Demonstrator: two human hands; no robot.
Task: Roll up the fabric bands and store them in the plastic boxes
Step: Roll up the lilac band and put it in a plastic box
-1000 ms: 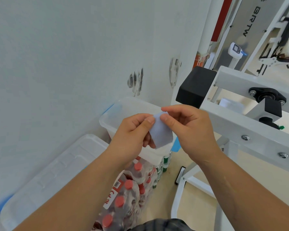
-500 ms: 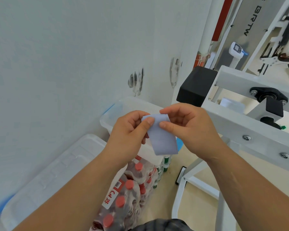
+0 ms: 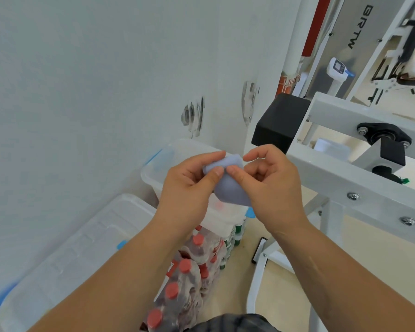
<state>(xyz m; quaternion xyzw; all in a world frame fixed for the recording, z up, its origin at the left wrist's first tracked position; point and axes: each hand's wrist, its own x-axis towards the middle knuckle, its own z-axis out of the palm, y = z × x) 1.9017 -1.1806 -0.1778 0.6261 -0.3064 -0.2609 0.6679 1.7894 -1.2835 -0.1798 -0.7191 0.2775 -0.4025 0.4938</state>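
**Two hands pinching a blue band**

The fingers (image 3: 215, 173) of the left hand (image 3: 189, 188) and the right hand (image 3: 273, 188) are curling around the pale blue fabric band (image 3: 230, 191), with both thumbs pinching its upper edge. The band is hanging in the air, in front of the open plastic box (image 3: 177, 148). Red-capped bottles (image 3: 185, 267) are standing below.

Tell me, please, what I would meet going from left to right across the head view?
lidded plastic box → left hand → fabric band, pinched between both hands → right hand → white metal frame
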